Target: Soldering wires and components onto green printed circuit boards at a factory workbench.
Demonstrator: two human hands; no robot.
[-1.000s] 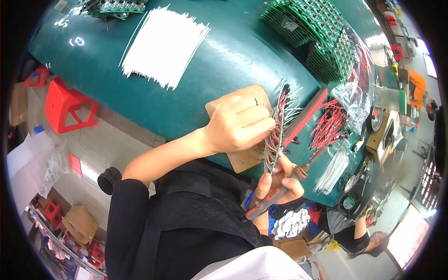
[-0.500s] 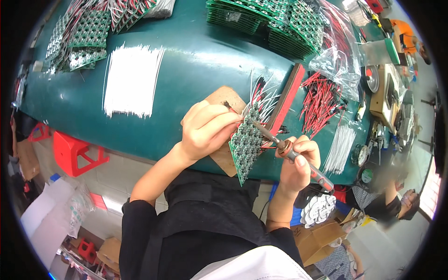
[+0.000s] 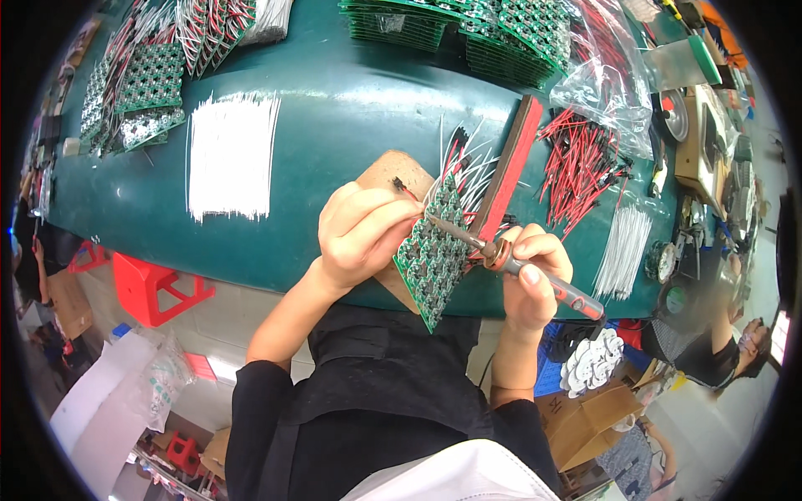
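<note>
The left hand [image 3: 359, 238] pinches a wire [image 3: 408, 192] at the board [image 3: 433, 265]'s left edge; the right hand [image 3: 535, 280] grips the iron [image 3: 571, 297]: likely soldering, next needing steadiness.

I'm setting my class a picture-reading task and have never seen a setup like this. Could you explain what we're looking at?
No machine here: a person works bare-handed. All the pictures come from one wide fisheye camera worn on the head and looking down, which is why straight edges bend near the rim. The right hand holds a soldering iron, its tip at the upper part of a green board. The left hand pinches a thin lead close to that tip. On the table are a brown pad, a red bar, white wires to the left, red wires to the right and stacked boards farther off.
</note>
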